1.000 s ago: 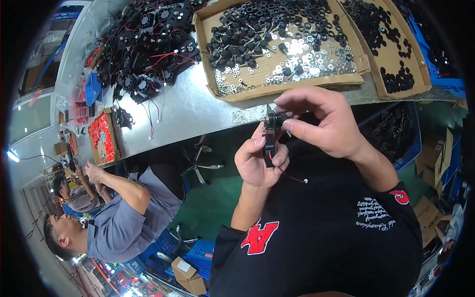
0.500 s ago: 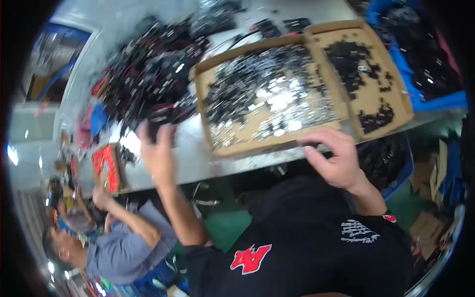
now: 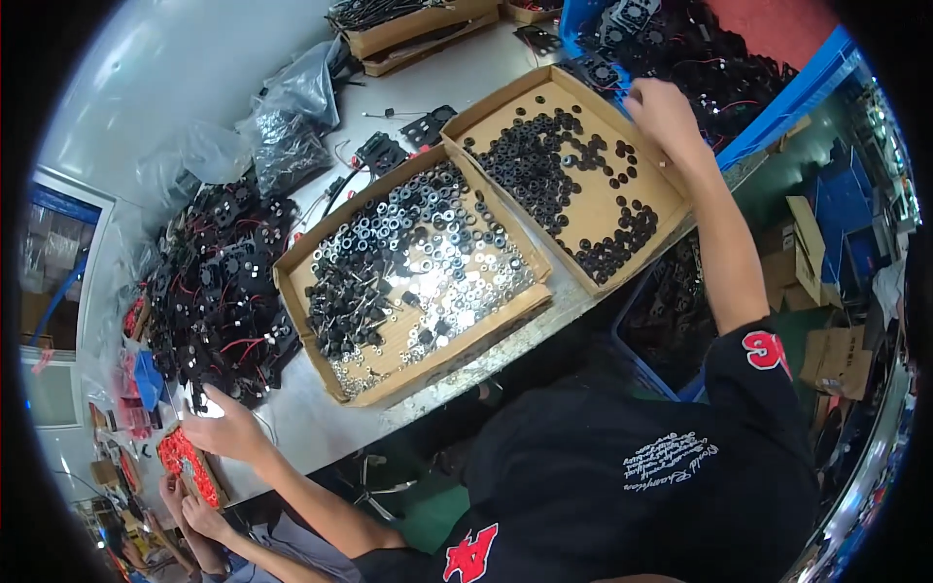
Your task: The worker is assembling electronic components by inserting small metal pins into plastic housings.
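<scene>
At the lower left, my left hand [image 3: 229, 428] is beside the near end of a heap of black fan-like parts [image 3: 216, 291] with thin red wires. Its thumb and finger stand apart, with a bright gap and the edge of a dark part between them. My right hand [image 3: 667, 121] reaches over the far right corner of a cardboard tray of black rings [image 3: 544, 160], at the rim of a blue crate [image 3: 777, 92]. Its fingers curl downward and what they hold, if anything, is hidden. A black square fan part [image 3: 593, 71] lies just left of its fingertips.
A second cardboard tray [image 3: 457, 364] holds metal washers and black-headed fasteners. Clear plastic bags [image 3: 292, 121] and an open box of cables [image 3: 418, 34] stand behind. At lower left a co-worker's hands [image 3: 199, 510] are at a box of red pieces [image 3: 190, 464].
My right hand has moved from the trays' front edge up to the blue crate. My left hand has lowered to the left, by the black heap. The view has turned and shifted.
</scene>
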`<state>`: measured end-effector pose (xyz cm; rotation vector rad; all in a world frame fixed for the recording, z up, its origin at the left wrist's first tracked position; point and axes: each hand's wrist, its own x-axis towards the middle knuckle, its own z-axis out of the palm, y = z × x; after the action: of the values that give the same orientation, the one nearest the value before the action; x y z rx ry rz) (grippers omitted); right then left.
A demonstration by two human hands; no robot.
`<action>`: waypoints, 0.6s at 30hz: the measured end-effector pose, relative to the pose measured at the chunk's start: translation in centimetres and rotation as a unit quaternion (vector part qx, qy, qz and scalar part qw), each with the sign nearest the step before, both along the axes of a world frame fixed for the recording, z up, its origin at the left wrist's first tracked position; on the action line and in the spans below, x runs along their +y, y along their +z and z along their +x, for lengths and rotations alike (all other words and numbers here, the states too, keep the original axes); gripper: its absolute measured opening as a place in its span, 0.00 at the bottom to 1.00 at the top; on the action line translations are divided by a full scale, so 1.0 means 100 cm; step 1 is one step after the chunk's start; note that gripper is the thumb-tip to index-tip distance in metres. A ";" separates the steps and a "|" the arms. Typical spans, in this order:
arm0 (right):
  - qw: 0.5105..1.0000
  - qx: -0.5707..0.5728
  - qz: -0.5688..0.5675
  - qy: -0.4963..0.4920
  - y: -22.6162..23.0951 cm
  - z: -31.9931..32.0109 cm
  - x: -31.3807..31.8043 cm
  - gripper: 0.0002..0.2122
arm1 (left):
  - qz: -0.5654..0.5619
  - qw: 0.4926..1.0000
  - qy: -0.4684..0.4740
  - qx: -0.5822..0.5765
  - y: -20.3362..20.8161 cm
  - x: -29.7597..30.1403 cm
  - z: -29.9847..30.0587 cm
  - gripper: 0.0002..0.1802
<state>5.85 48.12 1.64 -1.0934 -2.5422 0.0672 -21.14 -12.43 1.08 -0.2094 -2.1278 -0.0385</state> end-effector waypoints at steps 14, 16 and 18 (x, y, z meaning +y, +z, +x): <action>0.989 -0.069 -0.053 -0.116 0.002 -0.079 0.053 0.21 | 0.230 0.864 -0.361 -0.265 -0.046 0.101 0.221 0.11; 0.986 0.080 -0.068 -0.128 -0.005 -0.066 0.084 0.24 | 0.264 0.827 -0.404 -0.288 -0.040 0.109 0.229 0.10; 0.969 0.149 -0.172 -0.099 -0.011 -0.060 0.098 0.16 | 0.263 0.814 -0.418 -0.305 -0.039 0.112 0.228 0.11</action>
<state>-0.17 57.94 0.59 -1.3435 -2.1892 0.5931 1.71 -1.26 -2.86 -0.8758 -2.3599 -1.3542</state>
